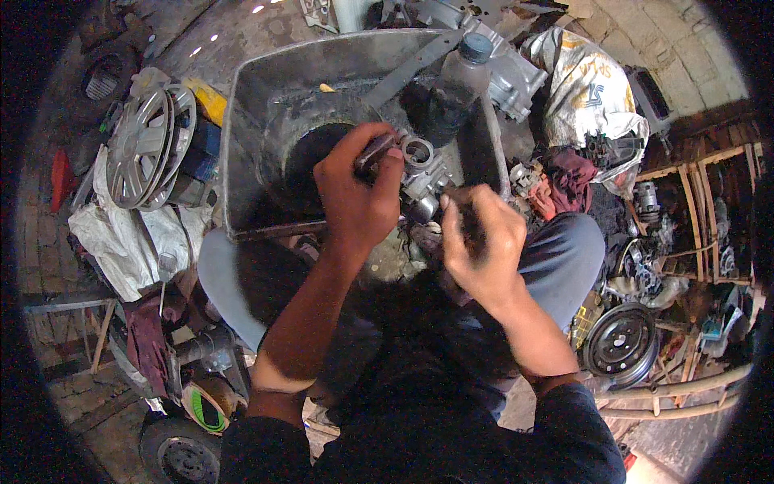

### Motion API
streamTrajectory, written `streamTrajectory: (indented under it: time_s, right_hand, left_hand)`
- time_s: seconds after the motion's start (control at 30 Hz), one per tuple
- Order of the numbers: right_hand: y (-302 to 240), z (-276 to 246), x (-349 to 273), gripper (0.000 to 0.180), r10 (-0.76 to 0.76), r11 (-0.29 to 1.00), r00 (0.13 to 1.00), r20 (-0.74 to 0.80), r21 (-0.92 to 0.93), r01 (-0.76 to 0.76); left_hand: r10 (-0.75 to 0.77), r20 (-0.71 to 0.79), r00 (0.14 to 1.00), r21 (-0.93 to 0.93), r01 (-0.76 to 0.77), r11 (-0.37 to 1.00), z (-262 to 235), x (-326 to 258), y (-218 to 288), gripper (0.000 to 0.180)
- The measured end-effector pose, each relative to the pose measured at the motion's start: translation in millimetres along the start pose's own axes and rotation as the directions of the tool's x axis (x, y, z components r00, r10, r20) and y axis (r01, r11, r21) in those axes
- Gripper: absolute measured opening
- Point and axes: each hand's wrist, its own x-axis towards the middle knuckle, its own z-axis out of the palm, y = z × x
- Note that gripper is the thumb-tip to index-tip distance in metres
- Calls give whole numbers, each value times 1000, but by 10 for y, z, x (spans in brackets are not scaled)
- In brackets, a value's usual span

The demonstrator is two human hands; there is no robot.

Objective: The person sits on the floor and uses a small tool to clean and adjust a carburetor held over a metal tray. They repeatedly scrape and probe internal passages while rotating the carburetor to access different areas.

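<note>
My left hand (355, 189) is closed around a silver metal carburetor (423, 181) with a round bore facing up, held over the near side of a grey basin. A dark brownish rounded piece (374, 153) shows between the left thumb and fingers; whether it belongs to the carburetor is hard to tell. Against the carburetor's right side, my right hand (490, 242) has thumb and forefinger pinched together. What they grip, if anything, is too small and shadowed to make out.
The worn grey basin (230, 153) stands between my knees, holding a dark-filled round container (274, 149), a flat metal bar (415, 68) and a capped bottle (463, 85). Wheel covers (141, 149) lie left; a white sack (584, 85), cloths and a black wheel rim (617, 343) lie right.
</note>
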Motion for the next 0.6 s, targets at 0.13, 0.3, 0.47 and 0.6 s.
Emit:
streamTrajectory:
  time_s: [0.13,0.3,0.47,0.6]
  right_hand:
    - [-5,20,45,10,48,999,998,-29,8,-48]
    - [55,28,87,7,39,998,994,-101,-35,-42]
    - [26,-4,41,10,-34,999,999,-37,-24,33]
    - [48,-11,51,13,16,999,999,-30,-35,-17]
  left_hand:
    - [-2,1,1000,-25,2,1000,9,14,13,19]
    - [20,6,1000,22,-20,1000,-13,-2,-8,19]
    - [47,1,999,23,-47,999,-6,-2,-22,20]
    - [25,-7,1000,3,-25,1000,-3,-15,-2,20]
